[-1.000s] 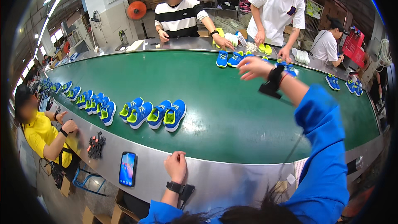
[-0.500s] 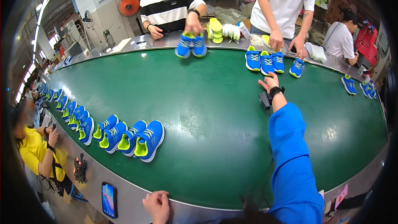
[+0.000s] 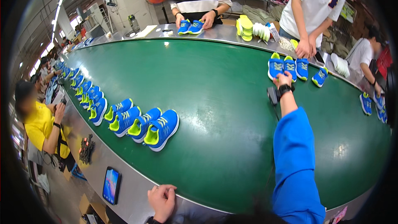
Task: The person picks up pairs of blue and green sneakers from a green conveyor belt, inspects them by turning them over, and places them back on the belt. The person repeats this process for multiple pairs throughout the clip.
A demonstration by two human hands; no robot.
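My right hand (image 3: 284,79) reaches far across the green conveyor belt (image 3: 219,99) on a blue sleeve, with a black watch on the wrist. It touches the heels of a pair of blue and yellow-green shoes (image 3: 282,66); the fingers are hidden, so the grip is unclear. Two more blue shoes (image 3: 311,72) lie just right of that pair. My left hand (image 3: 162,199) rests on the belt's metal rim (image 3: 137,182) near me, fingers loosely curled, holding nothing.
A row of blue shoes (image 3: 143,126) runs along the belt's left side. A phone (image 3: 111,184) and a black tool (image 3: 86,149) lie on the rim. A person in yellow (image 3: 41,124) sits at left. Across the belt, a person in stripes holds a shoe pair (image 3: 190,25) beside stacked insoles (image 3: 245,27).
My right hand dropped from mid-air to the shoe pair at the belt's far side. The view leaned forward. The striped-shirt person brought a pair of shoes in front of them.
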